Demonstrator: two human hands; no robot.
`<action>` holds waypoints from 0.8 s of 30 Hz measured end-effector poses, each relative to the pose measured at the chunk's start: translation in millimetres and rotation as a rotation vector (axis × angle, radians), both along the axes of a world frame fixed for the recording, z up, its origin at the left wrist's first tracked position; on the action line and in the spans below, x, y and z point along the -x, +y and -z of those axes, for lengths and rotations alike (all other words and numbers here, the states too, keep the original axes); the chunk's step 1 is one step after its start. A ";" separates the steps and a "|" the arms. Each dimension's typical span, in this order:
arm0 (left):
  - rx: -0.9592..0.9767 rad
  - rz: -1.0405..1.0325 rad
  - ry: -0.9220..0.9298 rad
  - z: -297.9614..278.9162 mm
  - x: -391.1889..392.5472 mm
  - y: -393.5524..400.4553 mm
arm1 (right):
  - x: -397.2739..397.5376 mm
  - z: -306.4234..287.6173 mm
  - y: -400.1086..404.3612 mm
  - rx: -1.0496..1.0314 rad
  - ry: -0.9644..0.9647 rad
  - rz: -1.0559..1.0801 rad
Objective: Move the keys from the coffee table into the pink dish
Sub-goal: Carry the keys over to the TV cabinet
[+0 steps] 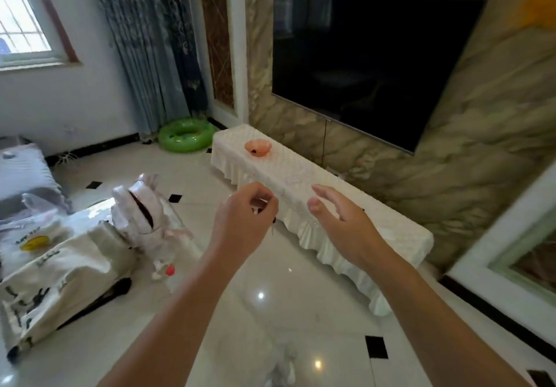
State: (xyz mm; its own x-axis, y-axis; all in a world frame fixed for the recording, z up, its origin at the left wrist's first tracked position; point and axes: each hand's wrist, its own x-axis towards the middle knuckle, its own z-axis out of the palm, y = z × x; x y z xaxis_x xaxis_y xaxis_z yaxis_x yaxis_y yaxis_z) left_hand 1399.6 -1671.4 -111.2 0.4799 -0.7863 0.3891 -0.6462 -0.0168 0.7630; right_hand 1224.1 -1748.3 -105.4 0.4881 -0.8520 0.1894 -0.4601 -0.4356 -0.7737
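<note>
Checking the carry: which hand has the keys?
The left hand: its fingers are pinched shut, with keys dangling below them. The right hand is open and empty. The pink dish lies ahead.

Pink dish (258, 147), salmon-pink with a small dark patch inside; cabinet cover (304, 182), cream-white with a faint quilted diamond pattern and pleated skirt. Swim ring (186, 134), bright green; television (373, 64), black screen; wall (469, 158) behind it, beige-and-olive marbled veining; curtain (150, 43), grey-blue with a darker floral pattern. Floor (270, 311), glossy off-white tiles with small black diamond insets; sack (57, 269), white with black lettering and a yellow mark.
</note>
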 end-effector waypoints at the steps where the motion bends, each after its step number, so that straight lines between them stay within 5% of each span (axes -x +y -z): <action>1: -0.002 0.024 -0.029 -2.2 5.0 -11.9 | 7.7 -0.6 -8.3 0.008 -0.001 0.005; 17: -0.054 0.150 -0.195 -5.3 152.2 -222.0 | 179.6 -6.3 -207.2 -0.098 -0.041 0.101; 24: -0.067 0.007 -0.261 -21.5 140.9 -250.4 | 164.2 -11.7 -274.2 -0.143 -0.111 0.036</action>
State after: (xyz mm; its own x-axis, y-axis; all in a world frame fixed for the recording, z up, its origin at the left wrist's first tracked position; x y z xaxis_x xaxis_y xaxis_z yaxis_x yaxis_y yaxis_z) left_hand 1258.7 -1921.8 -89.7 0.3645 -0.8175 0.4458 -0.8213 -0.0566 0.5677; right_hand 1059.9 -2022.5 -93.7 0.4396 -0.8907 0.1158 -0.3816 -0.3019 -0.8736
